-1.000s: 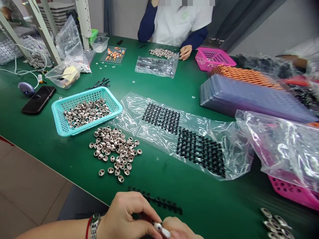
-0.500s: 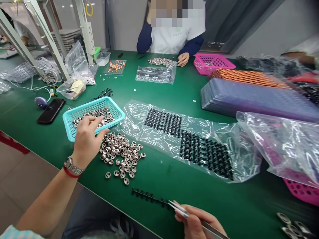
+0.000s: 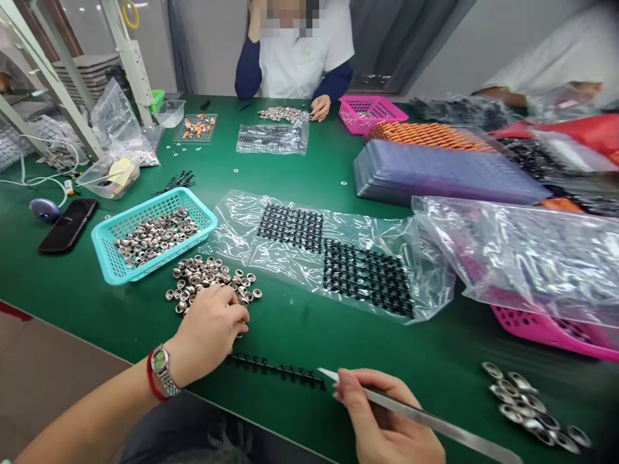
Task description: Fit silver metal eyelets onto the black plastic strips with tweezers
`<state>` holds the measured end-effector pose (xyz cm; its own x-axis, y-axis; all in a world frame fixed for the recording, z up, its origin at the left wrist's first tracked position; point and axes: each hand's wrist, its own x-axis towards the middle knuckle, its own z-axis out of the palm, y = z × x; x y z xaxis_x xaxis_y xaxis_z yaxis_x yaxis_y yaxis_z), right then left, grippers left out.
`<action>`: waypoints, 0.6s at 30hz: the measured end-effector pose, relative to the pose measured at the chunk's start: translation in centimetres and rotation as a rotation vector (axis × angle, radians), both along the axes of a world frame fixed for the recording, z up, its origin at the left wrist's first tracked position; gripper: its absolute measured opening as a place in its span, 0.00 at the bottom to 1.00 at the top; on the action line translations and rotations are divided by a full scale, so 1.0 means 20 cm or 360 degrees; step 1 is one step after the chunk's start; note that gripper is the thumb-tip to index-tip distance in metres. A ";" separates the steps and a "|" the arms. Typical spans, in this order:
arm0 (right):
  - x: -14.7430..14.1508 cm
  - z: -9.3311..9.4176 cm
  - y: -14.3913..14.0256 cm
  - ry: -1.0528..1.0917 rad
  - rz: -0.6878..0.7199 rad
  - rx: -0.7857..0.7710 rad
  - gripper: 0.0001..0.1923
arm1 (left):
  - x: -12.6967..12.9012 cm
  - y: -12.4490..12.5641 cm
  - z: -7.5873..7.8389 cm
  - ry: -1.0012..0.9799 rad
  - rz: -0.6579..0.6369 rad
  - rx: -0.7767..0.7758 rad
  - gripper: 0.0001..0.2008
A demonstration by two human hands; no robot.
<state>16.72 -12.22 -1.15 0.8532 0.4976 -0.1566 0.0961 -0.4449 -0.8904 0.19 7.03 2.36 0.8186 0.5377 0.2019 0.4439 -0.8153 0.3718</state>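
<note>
My left hand (image 3: 207, 335) is over the near side of a loose pile of small silver metal rings (image 3: 206, 274). Its fingers are curled and pinched together among the nearest pieces; what they grip is hidden. In my right hand (image 3: 382, 412) I hold metal tweezers (image 3: 445, 422), tips pointing left. Close by those tips lies the right end of a black plastic strip (image 3: 275, 367) with small knobs along both sides. The strip's left end is next to my left hand. Behind the pile stands a turquoise basket (image 3: 109, 274) with more silver rings inside.
Black knobbed strips (image 3: 367, 277) lie in rows on a clear plastic bag (image 3: 300, 274). At right are larger silver pieces (image 3: 536, 406), a pink basket (image 3: 541, 328) and stacked clear trays (image 3: 435, 174). A phone (image 3: 68, 225) lies at left. A person (image 3: 300, 64) sits opposite.
My left hand has moved from above the turquoise basket down and right to the ring pile, its fingers closing. The tweezers' tips have come off the strip. The view has shifted right.
</note>
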 end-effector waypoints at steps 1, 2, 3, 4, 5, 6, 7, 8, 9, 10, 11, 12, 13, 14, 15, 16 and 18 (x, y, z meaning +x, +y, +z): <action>0.01 0.00 0.01 -0.0041 0.0033 -0.0010 0.30 | 0.00 -0.01 0.01 -0.0013 -0.0013 -0.0016 0.08; 0.02 0.00 0.02 -0.0084 0.0082 -0.0015 0.30 | 0.01 -0.02 0.02 -0.0045 -0.0038 -0.0040 0.08; 0.02 -0.01 0.03 -0.0132 0.0132 -0.0022 0.29 | 0.02 -0.05 0.02 -0.0105 -0.0082 -0.0070 0.08; 0.03 -0.02 0.03 -0.0182 0.0182 -0.0032 0.28 | 0.02 -0.09 0.02 -0.0182 -0.0145 -0.0103 0.08; 0.04 -0.04 0.03 -0.0229 0.0219 -0.0035 0.27 | 0.03 -0.14 0.02 -0.0275 -0.0234 -0.0135 0.07; 0.04 -0.05 0.03 -0.0274 0.0239 -0.0028 0.26 | 0.04 -0.20 0.01 -0.0363 -0.0329 -0.0152 0.07; 0.04 -0.06 0.03 -0.0316 0.0247 -0.0013 0.25 | 0.05 -0.25 -0.01 -0.0413 -0.0422 -0.0153 0.07; 0.05 -0.07 0.02 -0.0354 0.0257 0.0006 0.24 | 0.06 -0.30 -0.03 -0.0430 -0.0490 -0.0144 0.08; 0.05 -0.08 0.02 -0.0388 0.0272 0.0029 0.23 | 0.07 -0.34 -0.05 -0.0421 -0.0521 -0.0133 0.08; 0.04 -0.08 0.02 -0.0425 0.0290 0.0055 0.22 | 0.07 -0.37 -0.07 -0.0397 -0.0529 -0.0128 0.08; 0.04 -0.07 0.02 -0.0461 0.0310 0.0078 0.21 | 0.08 -0.39 -0.08 -0.0373 -0.0520 -0.0131 0.09; 0.04 -0.07 0.01 -0.0497 0.0327 0.0093 0.20 | 0.08 -0.40 -0.10 -0.0351 -0.0503 -0.0142 0.09; 0.04 -0.06 0.02 -0.0531 0.0345 0.0101 0.20 | 0.08 -0.40 -0.11 -0.0338 -0.0488 -0.0159 0.08; 0.04 -0.05 0.02 -0.0561 0.0362 0.0105 0.19 | 0.08 -0.40 -0.11 -0.0334 -0.0478 -0.0175 0.08; 0.04 -0.05 0.02 -0.0589 0.0378 0.0107 0.18 | 0.08 -0.40 -0.12 -0.0334 -0.0474 -0.0192 0.08; 0.03 -0.04 0.02 -0.0620 0.0391 0.0109 0.17 | 0.07 -0.39 -0.12 -0.0334 -0.0474 -0.0212 0.08; 0.03 -0.04 0.03 -0.0698 0.0425 0.0127 0.15 | 0.07 -0.38 -0.11 -0.0328 -0.0478 -0.0263 0.07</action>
